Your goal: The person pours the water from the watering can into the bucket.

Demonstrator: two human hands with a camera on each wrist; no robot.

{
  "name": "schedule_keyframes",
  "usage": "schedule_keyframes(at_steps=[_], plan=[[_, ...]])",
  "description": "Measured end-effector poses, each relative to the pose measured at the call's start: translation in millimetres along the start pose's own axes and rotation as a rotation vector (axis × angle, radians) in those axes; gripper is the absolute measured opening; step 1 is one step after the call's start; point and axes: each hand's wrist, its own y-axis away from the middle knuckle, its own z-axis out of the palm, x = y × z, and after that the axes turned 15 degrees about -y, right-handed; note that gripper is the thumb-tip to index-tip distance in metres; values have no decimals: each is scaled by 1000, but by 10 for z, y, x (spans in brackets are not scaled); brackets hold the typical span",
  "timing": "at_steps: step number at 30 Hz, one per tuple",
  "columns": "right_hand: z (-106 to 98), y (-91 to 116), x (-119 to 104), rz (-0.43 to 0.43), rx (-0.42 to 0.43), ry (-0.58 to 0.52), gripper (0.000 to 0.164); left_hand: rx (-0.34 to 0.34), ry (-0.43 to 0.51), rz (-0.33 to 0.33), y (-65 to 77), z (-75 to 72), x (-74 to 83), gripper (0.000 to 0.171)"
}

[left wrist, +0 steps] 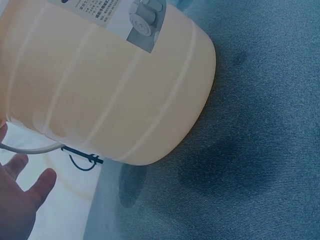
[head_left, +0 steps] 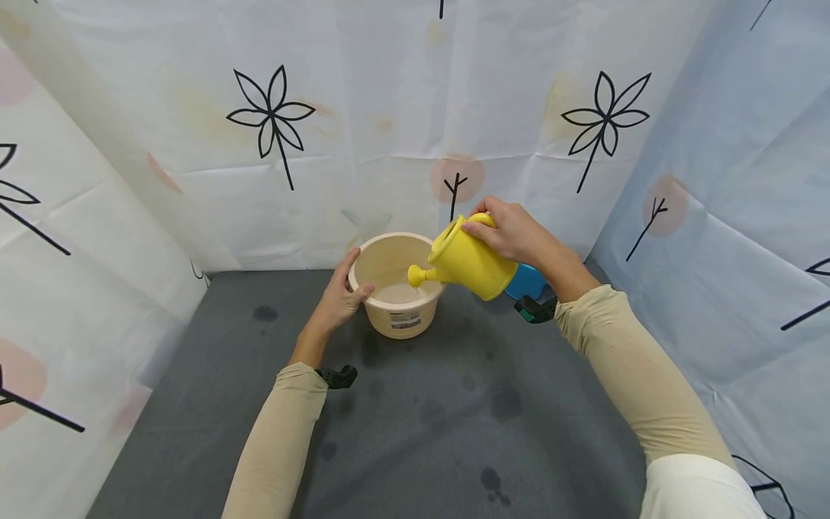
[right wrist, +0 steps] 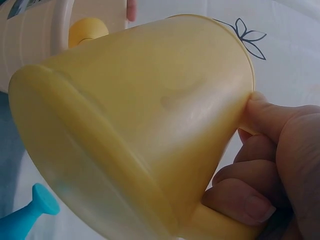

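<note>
A cream plastic bucket (head_left: 405, 317) with a label stands on the grey surface near the back wall. My left hand (head_left: 340, 295) holds its left rim, thumb towards the front; in the left wrist view, some fingers (left wrist: 42, 187) stand apart from the wall of the bucket. My right hand (head_left: 509, 231) grips the handle of a yellow watering can (head_left: 476, 263), its fingers curled round the handle in the right wrist view. The can is tilted, its round spout head over the bucket's right side. Whether water is flowing is hard to make out.
A blue watering can (head_left: 527, 281) stands behind the right forearm, its spout (right wrist: 42, 200) visible in the right wrist view. Dark wet spots (head_left: 506, 404) mark the grey surface. White printed fabric walls (head_left: 389, 108) enclose the back and sides.
</note>
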Motion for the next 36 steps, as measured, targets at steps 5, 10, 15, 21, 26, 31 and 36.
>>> schedule_keyframes(at_steps=[5, 10, 15, 21, 26, 31, 36], plan=[[-3, -4, -21, -7, -5, -1, 30, 11, -16, 5, 0, -6, -1, 83], [-5, -2, -32, -8, -13, 5, 30, 18, -44, 3, 18, -14, 37, 82], [-16, 4, -48, -14, -15, 9, 31, 27, -63, 7, -18, 6, -45, 82], [-18, 8, -31, -4, -20, 9, 31, 54, -81, 6, -125, 108, -333, 84], [-16, -1, -19, 6, -28, 10, 32, 54, -94, 19, -122, 102, -296, 82], [-22, -9, -30, 8, -33, 25, 33, 20, -117, 8, -28, 18, -55, 80], [-24, -26, -32, 14, -32, 32, 34, 14, -120, 7, 22, -24, 68, 79]])
